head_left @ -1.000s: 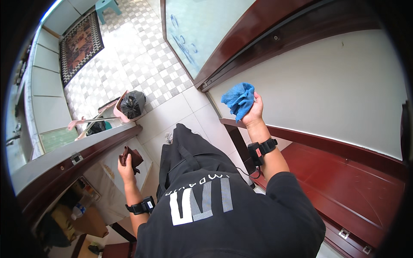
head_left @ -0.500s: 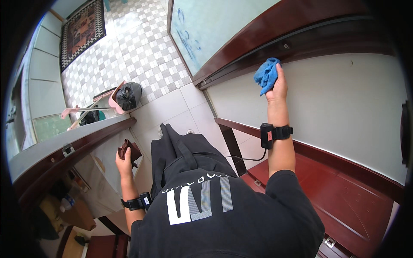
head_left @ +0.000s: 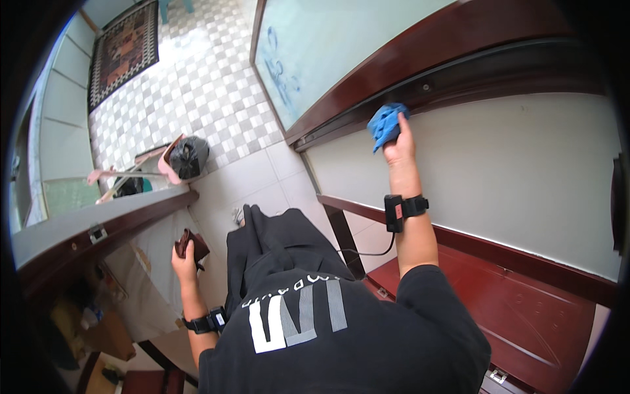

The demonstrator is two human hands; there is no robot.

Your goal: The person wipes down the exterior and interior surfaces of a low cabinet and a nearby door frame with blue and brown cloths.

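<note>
My right hand (head_left: pixel 400 146) is closed on a crumpled blue cloth (head_left: pixel 386 125), with the arm stretched out to the far right. The cloth is beside the dark wooden rail (head_left: pixel 459 75) that runs between a frosted glass panel (head_left: pixel 328 46) and a pale panel (head_left: pixel 499 151). Whether it presses on the rail cannot be made out. Low on the left, my left hand (head_left: pixel 184 264) grips a dark brown folded cloth (head_left: pixel 195 245), with the thumb lying over it. That hand hangs away from the surfaces around it.
A pink dustpan (head_left: pixel 172 157) and a black plastic bag (head_left: pixel 190 156) stand on the floor at left. Below the pale panel is a red-brown wooden surface (head_left: pixel 505 302). A patterned rug (head_left: pixel 125 49) lies far left. A cable (head_left: pixel 367 253) runs from my right wrist device.
My right hand has shifted slightly left along the rail with the blue cloth. The whole view has tilted a little. My left hand keeps its hold on the brown cloth.
</note>
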